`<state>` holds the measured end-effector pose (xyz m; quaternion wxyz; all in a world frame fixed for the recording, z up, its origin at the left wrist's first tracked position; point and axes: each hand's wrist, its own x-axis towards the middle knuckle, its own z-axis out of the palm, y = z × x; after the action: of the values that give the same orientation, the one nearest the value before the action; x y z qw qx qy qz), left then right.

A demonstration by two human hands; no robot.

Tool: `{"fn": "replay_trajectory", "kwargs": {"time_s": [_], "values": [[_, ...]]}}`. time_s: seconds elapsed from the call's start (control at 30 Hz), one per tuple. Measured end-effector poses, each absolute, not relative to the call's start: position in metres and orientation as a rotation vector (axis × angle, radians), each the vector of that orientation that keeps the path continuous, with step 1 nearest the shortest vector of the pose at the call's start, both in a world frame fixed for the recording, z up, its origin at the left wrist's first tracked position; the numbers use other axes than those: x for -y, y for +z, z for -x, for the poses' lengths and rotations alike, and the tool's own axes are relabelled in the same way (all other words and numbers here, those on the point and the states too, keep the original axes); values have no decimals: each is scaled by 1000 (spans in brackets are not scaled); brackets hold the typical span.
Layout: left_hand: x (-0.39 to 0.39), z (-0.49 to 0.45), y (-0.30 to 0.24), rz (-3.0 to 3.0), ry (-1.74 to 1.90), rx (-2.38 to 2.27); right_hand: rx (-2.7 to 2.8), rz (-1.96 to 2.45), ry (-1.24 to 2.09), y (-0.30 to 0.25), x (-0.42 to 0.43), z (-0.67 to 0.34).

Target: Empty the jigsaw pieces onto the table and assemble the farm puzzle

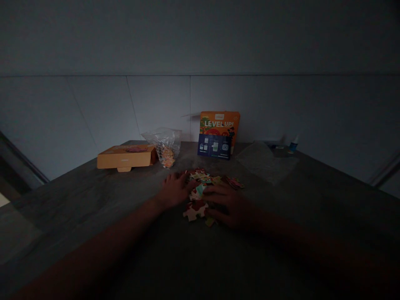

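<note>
A small heap of coloured jigsaw pieces (203,183) lies on the dark grey table (93,216) in dim light. My left hand (173,189) rests flat on the table at the heap's left edge, fingers stretched toward the pieces. My right hand (229,204) lies over the heap's right side, fingers curved down onto the pieces. A joined red and white cluster of pieces (195,209) sits just in front, between both hands. Whether the right fingers pinch a piece is hidden in the gloom.
An upright orange puzzle box reading "LEVEL UP!" (218,134) stands at the back against the wall. A crumpled clear plastic bag (164,146) and a flat orange box (125,157) sit back left. A grey sheet (265,161) and a small bottle (293,146) are back right.
</note>
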<state>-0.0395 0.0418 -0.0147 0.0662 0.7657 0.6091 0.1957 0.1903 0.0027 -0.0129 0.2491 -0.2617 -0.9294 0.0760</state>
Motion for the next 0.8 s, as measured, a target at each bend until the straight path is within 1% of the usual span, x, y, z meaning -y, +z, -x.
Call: {"fn": "replay_trajectory", "kwargs": {"time_s": [0.13,0.23,0.3,0.43,0.5,0.57,0.6,0.7,0.8], "values": [[-44,40,-11,-2353,636,-1661,2558,630,226,-13,-2,-190],[-44,41,-10,-2372,680,-1609,2466,786,119,-17,-6,-190],[-43,41,-11,-2417,679,-1604,2474,893,105,-21,-7,-190],[-39,38,-13,-2557,576,-1614,2527,855,299,-22,-9,-191],[-36,36,-13,-2578,546,-1638,2264,951,399,-18,-22,-194],[-34,34,-11,-2586,528,-1648,1801,1184,484,-12,-47,-199],[-33,34,-10,-2593,521,-1651,1667,1260,481,-9,-64,-202],[-32,34,-7,-2601,559,-1647,1463,1337,531,2,-120,-214],[-34,36,-5,-2572,713,-1640,1391,1298,631,11,-161,-218]]}}
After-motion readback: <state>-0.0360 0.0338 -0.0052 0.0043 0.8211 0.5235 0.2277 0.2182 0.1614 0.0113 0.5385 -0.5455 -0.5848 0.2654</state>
